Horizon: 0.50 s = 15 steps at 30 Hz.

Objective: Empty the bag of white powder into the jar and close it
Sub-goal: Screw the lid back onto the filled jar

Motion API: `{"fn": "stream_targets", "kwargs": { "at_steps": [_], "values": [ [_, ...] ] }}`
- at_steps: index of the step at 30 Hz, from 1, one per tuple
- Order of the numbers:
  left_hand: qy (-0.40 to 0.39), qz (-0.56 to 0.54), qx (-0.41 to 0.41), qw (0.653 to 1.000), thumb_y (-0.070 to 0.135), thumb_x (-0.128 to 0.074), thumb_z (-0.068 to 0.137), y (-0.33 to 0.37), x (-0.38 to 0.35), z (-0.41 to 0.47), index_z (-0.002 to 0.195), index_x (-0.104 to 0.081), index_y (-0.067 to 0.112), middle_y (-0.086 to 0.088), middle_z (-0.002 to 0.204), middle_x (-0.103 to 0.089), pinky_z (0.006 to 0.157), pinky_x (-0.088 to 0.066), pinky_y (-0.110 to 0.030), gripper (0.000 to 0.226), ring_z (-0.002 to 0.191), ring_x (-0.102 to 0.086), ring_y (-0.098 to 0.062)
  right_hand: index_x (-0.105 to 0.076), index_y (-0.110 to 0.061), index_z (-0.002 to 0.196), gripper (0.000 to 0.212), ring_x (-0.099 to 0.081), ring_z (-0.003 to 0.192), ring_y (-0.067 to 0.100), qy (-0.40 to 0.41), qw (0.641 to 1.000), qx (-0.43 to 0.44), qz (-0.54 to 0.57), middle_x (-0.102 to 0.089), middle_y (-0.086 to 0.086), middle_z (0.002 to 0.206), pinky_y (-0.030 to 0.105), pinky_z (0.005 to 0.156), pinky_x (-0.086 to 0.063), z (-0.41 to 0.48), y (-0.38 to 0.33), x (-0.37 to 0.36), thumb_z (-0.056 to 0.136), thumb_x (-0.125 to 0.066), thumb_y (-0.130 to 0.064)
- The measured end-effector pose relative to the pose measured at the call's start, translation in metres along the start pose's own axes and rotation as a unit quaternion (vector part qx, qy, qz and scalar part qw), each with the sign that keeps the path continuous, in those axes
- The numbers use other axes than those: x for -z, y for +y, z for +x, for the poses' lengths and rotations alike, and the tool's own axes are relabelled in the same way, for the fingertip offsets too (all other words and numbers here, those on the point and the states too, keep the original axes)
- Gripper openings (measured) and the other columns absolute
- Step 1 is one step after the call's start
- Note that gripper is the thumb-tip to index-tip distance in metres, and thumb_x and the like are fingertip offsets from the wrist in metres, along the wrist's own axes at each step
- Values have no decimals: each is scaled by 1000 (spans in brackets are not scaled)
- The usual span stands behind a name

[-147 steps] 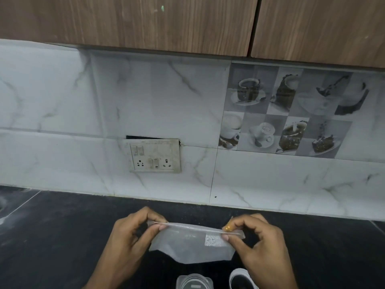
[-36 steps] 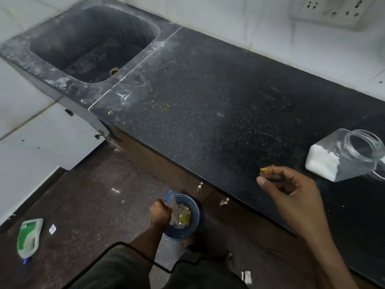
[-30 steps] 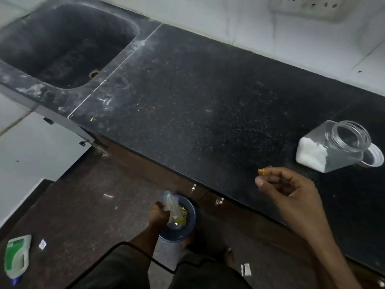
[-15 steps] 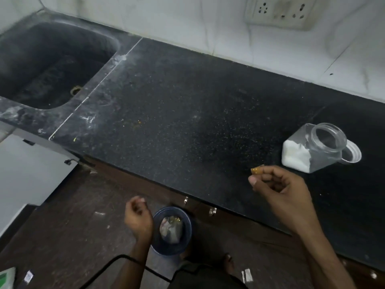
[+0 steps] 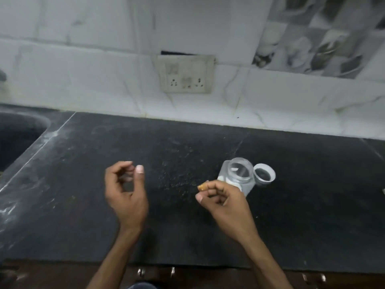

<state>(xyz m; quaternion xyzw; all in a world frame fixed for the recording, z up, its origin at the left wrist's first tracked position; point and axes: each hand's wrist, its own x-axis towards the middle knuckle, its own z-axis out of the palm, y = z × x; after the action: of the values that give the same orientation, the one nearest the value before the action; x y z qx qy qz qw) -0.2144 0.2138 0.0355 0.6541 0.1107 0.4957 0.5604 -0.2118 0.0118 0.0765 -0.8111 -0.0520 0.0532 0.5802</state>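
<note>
A clear square jar (image 5: 237, 174) with white powder at its bottom stands on the black countertop (image 5: 83, 184), its mouth uncovered. Its white lid (image 5: 265, 175) lies just to the right, touching the jar. My right hand (image 5: 224, 204) hovers just in front of the jar with fingers loosely curled, holding nothing; one fingertip is orange. My left hand (image 5: 125, 193) is raised over the counter's middle, also loosely curled and holding nothing. The bag is not in view.
A dark sink (image 5: 16, 138) is sunk into the counter at the far left. A socket plate (image 5: 186, 75) sits on the white tiled wall behind. Metal cabinet handles (image 5: 156, 272) show under the counter's front edge.
My left hand let the empty bag go into a blue bin on the floor and has come up over the counter. The view swung from the floor back up to the counter and wall.
</note>
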Motion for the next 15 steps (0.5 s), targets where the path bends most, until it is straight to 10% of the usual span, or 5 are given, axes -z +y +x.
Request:
{"fn": "stream_targets", "kwargs": {
  "at_steps": [15],
  "values": [
    [-413, 111, 54, 902, 69, -65, 62, 15, -187, -76, 126, -37, 47, 34, 129, -38, 93, -36, -16, 73, 122, -45, 0, -77, -20, 86, 11, -74, 74, 10, 142, 987, -29, 70, -79, -1, 82, 21, 66, -55, 66, 40, 151, 80, -82, -13]
  ]
}}
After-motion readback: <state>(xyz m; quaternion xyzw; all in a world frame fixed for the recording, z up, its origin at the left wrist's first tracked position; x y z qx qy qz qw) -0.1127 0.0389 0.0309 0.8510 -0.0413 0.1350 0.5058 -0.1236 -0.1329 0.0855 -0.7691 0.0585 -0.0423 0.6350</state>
